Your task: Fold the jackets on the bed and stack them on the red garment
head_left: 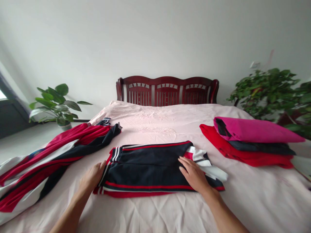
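Note:
A folded navy track jacket (pixel 150 168) with red and white stripes lies in the middle of the bed. Its striped cuff end is on the left, and white and red fabric shows at its right end. At the left edge, my left hand (pixel 93 176) has its fingers closed on the cloth, the fingertips partly hidden. My right hand (pixel 194 174) rests on top near the right end, fingers outstretched and slightly spread. Left of the jacket is a loose heap of red, white and navy track clothes (pixel 60 155).
A stack of folded clothes, magenta (pixel 257 129) on top and red (pixel 255 157) below, sits at the right. A pale pink sheet (pixel 155 124) covers the bed. Behind it stands a dark red wooden headboard (pixel 167 92). Potted plants (pixel 57 102) flank the bed.

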`<state>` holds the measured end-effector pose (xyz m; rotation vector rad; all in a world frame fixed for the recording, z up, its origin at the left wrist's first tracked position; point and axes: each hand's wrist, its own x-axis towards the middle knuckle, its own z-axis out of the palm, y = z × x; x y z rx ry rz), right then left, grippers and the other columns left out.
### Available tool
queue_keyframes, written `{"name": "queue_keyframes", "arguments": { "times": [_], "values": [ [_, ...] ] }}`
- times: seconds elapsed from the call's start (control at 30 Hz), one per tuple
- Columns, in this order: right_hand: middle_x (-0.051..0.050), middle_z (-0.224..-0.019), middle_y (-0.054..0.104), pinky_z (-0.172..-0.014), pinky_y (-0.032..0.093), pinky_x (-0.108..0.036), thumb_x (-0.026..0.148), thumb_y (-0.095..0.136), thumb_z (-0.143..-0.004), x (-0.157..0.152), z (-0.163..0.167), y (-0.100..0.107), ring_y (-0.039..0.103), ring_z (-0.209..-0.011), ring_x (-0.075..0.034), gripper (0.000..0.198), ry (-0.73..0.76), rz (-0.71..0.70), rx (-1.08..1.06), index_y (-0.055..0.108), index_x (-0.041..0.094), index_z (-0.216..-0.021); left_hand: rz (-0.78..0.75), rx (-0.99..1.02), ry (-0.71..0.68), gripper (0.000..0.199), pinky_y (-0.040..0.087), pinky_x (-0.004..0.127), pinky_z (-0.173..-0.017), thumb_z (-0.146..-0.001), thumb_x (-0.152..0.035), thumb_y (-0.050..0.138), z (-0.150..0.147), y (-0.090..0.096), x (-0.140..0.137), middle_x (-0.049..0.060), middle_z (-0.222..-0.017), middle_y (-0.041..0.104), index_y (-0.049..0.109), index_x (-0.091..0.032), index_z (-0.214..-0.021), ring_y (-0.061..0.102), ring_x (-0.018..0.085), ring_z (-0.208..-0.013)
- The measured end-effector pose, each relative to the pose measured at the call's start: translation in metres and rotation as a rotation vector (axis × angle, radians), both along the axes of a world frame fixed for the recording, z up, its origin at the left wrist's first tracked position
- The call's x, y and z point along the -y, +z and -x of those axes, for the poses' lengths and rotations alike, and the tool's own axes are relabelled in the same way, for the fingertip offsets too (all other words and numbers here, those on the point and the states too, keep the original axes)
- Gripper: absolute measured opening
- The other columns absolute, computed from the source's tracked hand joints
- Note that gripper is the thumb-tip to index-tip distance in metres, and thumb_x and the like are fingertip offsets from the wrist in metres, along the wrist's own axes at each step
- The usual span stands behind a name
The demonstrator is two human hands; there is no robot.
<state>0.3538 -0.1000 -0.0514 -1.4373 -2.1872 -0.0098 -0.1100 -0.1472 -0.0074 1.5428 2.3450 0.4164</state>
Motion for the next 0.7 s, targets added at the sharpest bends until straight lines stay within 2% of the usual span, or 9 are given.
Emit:
{"name": "queue_keyframes", "arguments": {
  "times": [0.2, 0.33, 0.43, 0.53, 0.6, 0.7],
  "values": [
    [-0.011, -0.136, 0.061, -0.108, 0.046, -0.047, 0.03, 0.044, -0.094, 0.001, 0.001, 0.0, 0.057, -0.126, -0.025, 0.041, 0.005, -0.003, 0.007, 0.062, 0.019, -0.13, -0.196, 0.181, -0.018, 0.05, 0.05, 0.036, -0.08, -0.09, -0.059, 0.033, 0.0, -0.001, 0.002, 0.007, -0.081, 0.074, 0.064, -0.022, -0.079, 0.07, 0.031, -0.088],
    [-0.011, -0.136, 0.062, -0.107, 0.046, -0.046, 0.03, 0.045, -0.094, 0.001, 0.001, 0.001, 0.057, -0.126, -0.025, 0.041, 0.004, -0.005, 0.006, 0.062, 0.019, -0.129, -0.313, 0.619, -0.064, 0.051, 0.053, 0.034, -0.086, -0.084, -0.065, 0.049, -0.007, 0.006, 0.004, 0.005, -0.09, 0.077, 0.069, -0.02, -0.091, 0.068, 0.03, -0.1],
    [-0.01, -0.135, 0.063, -0.107, 0.047, -0.046, 0.031, 0.044, -0.094, 0.001, 0.001, 0.001, 0.057, -0.125, -0.025, 0.04, 0.0, -0.01, 0.001, 0.062, 0.021, -0.129, -0.171, 1.043, 0.052, 0.044, 0.057, 0.036, -0.084, -0.081, -0.057, 0.063, -0.01, 0.008, 0.004, 0.007, -0.094, 0.078, 0.07, -0.018, -0.1, 0.071, 0.028, -0.097],
    [-0.01, -0.135, 0.062, -0.107, 0.046, -0.046, 0.031, 0.044, -0.095, 0.001, 0.001, 0.001, 0.057, -0.125, -0.025, 0.04, 0.002, -0.01, 0.005, 0.062, 0.022, -0.129, 0.057, 1.36, 0.217, 0.037, 0.061, 0.04, -0.079, -0.082, -0.049, 0.065, -0.007, 0.005, 0.004, 0.011, -0.087, 0.079, 0.072, -0.016, -0.096, 0.075, 0.028, -0.082],
    [-0.01, -0.136, 0.062, -0.107, 0.046, -0.047, 0.031, 0.044, -0.095, 0.001, 0.001, 0.001, 0.057, -0.125, -0.025, 0.041, 0.001, -0.007, 0.007, 0.062, 0.021, -0.13, 0.116, 1.414, 0.259, 0.036, 0.062, 0.043, -0.077, -0.083, -0.048, 0.065, -0.005, 0.005, 0.004, 0.013, -0.084, 0.078, 0.072, -0.015, -0.094, 0.075, 0.028, -0.074],
    [-0.009, -0.136, 0.062, -0.107, 0.046, -0.047, 0.031, 0.044, -0.094, 0.001, 0.001, 0.0, 0.057, -0.125, -0.025, 0.04, -0.004, -0.009, 0.003, 0.062, 0.023, -0.13, 0.054, 1.314, 0.18, 0.044, 0.062, 0.043, -0.078, -0.078, -0.047, 0.072, -0.007, 0.009, 0.006, 0.011, -0.09, 0.079, 0.069, -0.017, -0.11, 0.076, 0.029, -0.08]
  ]
}}
